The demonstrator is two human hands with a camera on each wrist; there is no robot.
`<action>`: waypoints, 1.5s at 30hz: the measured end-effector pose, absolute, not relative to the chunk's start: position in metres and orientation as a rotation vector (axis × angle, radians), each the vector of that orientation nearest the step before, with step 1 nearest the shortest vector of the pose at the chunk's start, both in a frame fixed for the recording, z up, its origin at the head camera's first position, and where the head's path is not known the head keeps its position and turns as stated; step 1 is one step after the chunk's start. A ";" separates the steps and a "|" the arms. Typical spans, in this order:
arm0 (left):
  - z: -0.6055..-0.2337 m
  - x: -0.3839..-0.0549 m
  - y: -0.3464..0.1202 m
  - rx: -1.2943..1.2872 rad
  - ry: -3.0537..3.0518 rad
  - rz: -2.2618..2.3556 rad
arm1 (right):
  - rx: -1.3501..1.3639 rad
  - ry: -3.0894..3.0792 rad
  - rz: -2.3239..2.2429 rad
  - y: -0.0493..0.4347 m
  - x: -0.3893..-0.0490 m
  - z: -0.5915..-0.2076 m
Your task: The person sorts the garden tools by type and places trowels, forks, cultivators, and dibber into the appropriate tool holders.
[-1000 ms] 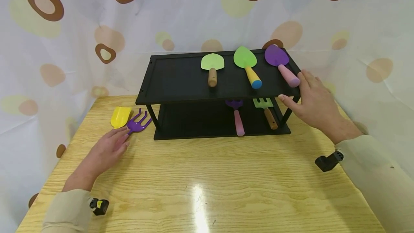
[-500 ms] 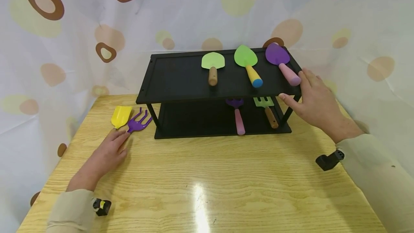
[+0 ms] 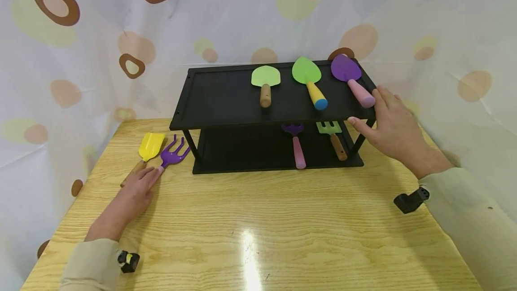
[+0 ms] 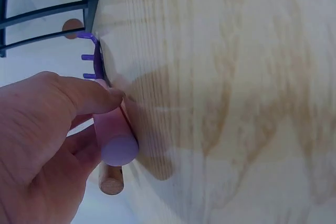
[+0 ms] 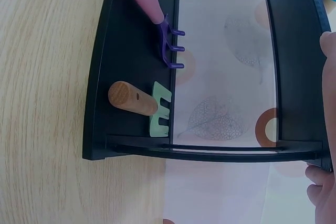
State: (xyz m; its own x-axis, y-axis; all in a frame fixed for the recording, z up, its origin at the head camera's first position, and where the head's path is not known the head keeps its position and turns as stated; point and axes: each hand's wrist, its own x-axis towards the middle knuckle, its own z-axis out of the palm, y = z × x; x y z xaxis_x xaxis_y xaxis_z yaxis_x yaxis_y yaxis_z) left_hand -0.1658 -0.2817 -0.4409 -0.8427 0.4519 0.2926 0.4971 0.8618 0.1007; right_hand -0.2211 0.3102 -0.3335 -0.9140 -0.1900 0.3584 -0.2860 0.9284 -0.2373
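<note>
My left hand (image 3: 131, 194) pinches the pink handle of a purple hand rake (image 3: 171, 157) that lies on the table left of the rack. In the left wrist view the thumb crosses the pink handle (image 4: 114, 135), with fingers on its other side. Just beside it lies a yellow hand shovel (image 3: 151, 145), its wooden handle partly behind my hand. At the right end of the black two-tier rack (image 3: 222, 98), my right hand (image 3: 393, 125) grips the upper board's front corner, thumb on the front edge and fingers along the side.
On the top board lie a pale green shovel (image 3: 265, 77), a green trowel (image 3: 305, 71) and a purple trowel (image 3: 346, 68). The lower board bears another purple hand rake (image 3: 299, 152) and a green hand fork (image 3: 338, 146). A patterned curtain (image 3: 234, 21) hangs behind.
My left hand has slid back along the rake's handle toward me, uncovering part of the pink handle and the yellow shovel's wooden handle. The right hand keeps its place on the rack.
</note>
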 end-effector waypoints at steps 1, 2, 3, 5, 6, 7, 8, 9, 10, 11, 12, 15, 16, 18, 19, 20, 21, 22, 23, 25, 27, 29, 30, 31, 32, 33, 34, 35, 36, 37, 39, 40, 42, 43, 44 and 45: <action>-0.442 -0.166 -0.282 -0.732 -2.772 -0.262 | 0.349 -2.756 0.411 0.310 -0.221 -0.333; -0.442 -0.165 -0.282 -0.727 -2.784 -0.280 | 0.348 -2.756 0.411 0.310 -0.221 -0.333; -0.443 -0.166 -0.282 -0.734 -2.773 -0.297 | 0.347 -2.756 0.410 0.310 -0.220 -0.333; -0.444 -0.166 -0.282 -0.746 -2.749 -0.327 | 0.349 -2.751 0.406 0.310 -0.220 -0.333; -0.445 -0.167 -0.281 -0.752 -2.733 -0.338 | 0.349 -2.750 0.403 0.311 -0.220 -0.333; -0.446 -0.167 -0.281 -0.752 -2.725 -0.351 | 0.351 -2.748 0.401 0.311 -0.220 -0.333; -0.446 -0.167 -0.281 -0.747 -2.726 -0.365 | 0.352 -2.748 0.401 0.311 -0.220 -0.333; -0.446 -0.167 -0.280 -0.748 -2.725 -0.369 | 0.352 -2.750 0.401 0.311 -0.220 -0.333; -0.446 -0.167 -0.280 -0.744 -2.731 -0.370 | 0.353 -2.750 0.401 0.311 -0.220 -0.333; -0.445 -0.167 -0.278 -0.738 -2.746 -0.369 | 0.354 -2.752 0.400 0.311 -0.220 -0.333; -0.444 -0.167 -0.278 -0.730 -2.763 -0.361 | 0.353 -2.753 0.402 0.311 -0.220 -0.333; -0.443 -0.167 -0.274 -0.705 -2.801 -0.344 | 0.352 -2.755 0.403 0.310 -0.220 -0.333; -0.443 -0.167 -0.273 -0.698 -2.799 -0.335 | 0.353 -2.753 0.403 0.310 -0.220 -0.333; -0.444 -0.167 -0.272 -0.695 -2.762 -0.324 | 0.349 -2.756 0.404 0.310 -0.220 -0.333; -0.445 -0.168 -0.271 -0.701 -2.721 -0.324 | 0.349 -2.757 0.403 0.310 -0.220 -0.333; -0.446 -0.168 -0.270 -0.700 -2.682 -0.325 | 0.348 -2.757 0.402 0.310 -0.221 -0.333; -0.447 -0.169 -0.270 -0.695 -2.644 -0.327 | 0.348 -2.755 0.402 0.310 -0.221 -0.333; -0.448 -0.171 -0.269 -0.694 -2.602 -0.327 | 0.346 -2.754 0.401 0.310 -0.221 -0.333; -0.449 -0.172 -0.268 -0.685 -2.573 -0.334 | 0.345 -2.754 0.399 0.310 -0.221 -0.333; -0.449 -0.173 -0.265 -0.671 -2.530 -0.341 | 0.344 -2.753 0.395 0.311 -0.221 -0.333; -0.449 -0.174 -0.263 -0.653 -2.518 -0.351 | 0.342 -2.752 0.394 0.311 -0.222 -0.333; -0.447 -0.175 -0.261 -0.657 -2.499 -0.351 | 0.343 -2.753 0.391 0.311 -0.222 -0.333; -0.446 -0.175 -0.260 -0.663 -2.490 -0.351 | 0.343 -2.753 0.392 0.311 -0.222 -0.334; -0.445 -0.175 -0.259 -0.663 -2.486 -0.358 | 0.343 -2.754 0.394 0.311 -0.222 -0.334; -0.444 -0.175 -0.259 -0.667 -2.481 -0.363 | 0.343 -2.753 0.397 0.311 -0.222 -0.334; -0.443 -0.175 -0.258 -0.672 -2.474 -0.365 | 0.343 -2.754 0.399 0.311 -0.222 -0.334; -0.441 -0.175 -0.257 -0.679 -2.468 -0.370 | 0.344 -2.753 0.400 0.311 -0.222 -0.334; -0.440 -0.175 -0.256 -0.682 -2.467 -0.374 | 0.344 -2.753 0.401 0.311 -0.222 -0.334; -0.440 -0.175 -0.256 -0.685 -2.465 -0.380 | 0.345 -2.753 0.402 0.311 -0.222 -0.334; -0.439 -0.175 -0.256 -0.691 -2.460 -0.382 | 0.346 -2.752 0.403 0.311 -0.222 -0.334; -0.440 -0.176 -0.257 -0.702 -2.452 -0.377 | 0.347 -2.750 0.404 0.311 -0.222 -0.334; -0.439 -0.176 -0.257 -0.707 -2.452 -0.381 | 0.347 -2.750 0.405 0.311 -0.222 -0.334; -0.439 -0.175 -0.258 -0.714 -2.454 -0.379 | 0.346 -2.752 0.407 0.311 -0.222 -0.334; -0.438 -0.175 -0.258 -0.719 -2.452 -0.377 | 0.345 -2.753 0.407 0.311 -0.222 -0.334; -0.437 -0.173 -0.259 -0.720 -2.459 -0.376 | 0.343 -2.753 0.407 0.311 -0.222 -0.334; -0.435 -0.172 -0.259 -0.721 -2.465 -0.378 | 0.342 -2.754 0.406 0.311 -0.222 -0.334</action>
State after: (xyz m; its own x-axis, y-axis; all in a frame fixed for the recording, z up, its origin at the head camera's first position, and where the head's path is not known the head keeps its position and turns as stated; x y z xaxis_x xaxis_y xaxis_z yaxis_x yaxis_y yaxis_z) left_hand -0.1719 -0.2589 -0.4353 -0.7120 0.4136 0.5675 0.5647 0.8176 0.1126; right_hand -0.2218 0.3110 -0.3343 -0.9148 -0.1850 0.3590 -0.2807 0.9304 -0.2359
